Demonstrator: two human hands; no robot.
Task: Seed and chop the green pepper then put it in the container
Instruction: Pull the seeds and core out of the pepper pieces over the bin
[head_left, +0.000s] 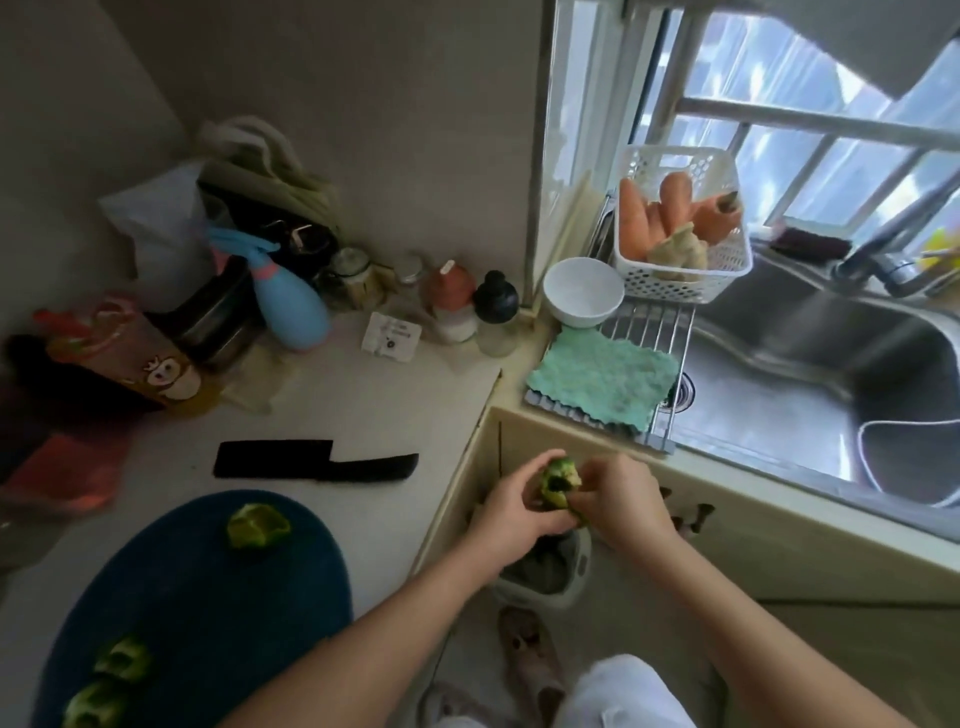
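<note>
Both hands hold one green pepper piece (560, 480) out past the counter's edge, above a small bin (550, 571) on the floor. My left hand (511, 512) cups it from the left. My right hand (621, 501) pinches its right side. On the dark blue cutting board (208, 597) lie three more pepper pieces: one at the top (257, 526), two at the lower left (122, 660) (93, 704). A black knife (311, 460) lies flat on the counter above the board. The white bowl (583, 291) stands empty near the sink.
Bottles, jars and a blue spray bottle (291, 306) crowd the back of the counter. A green cloth (602, 379) covers a rack over the steel sink (805, 395). A white basket (685, 228) holds carrots. Slippered feet (530, 660) are on the floor below.
</note>
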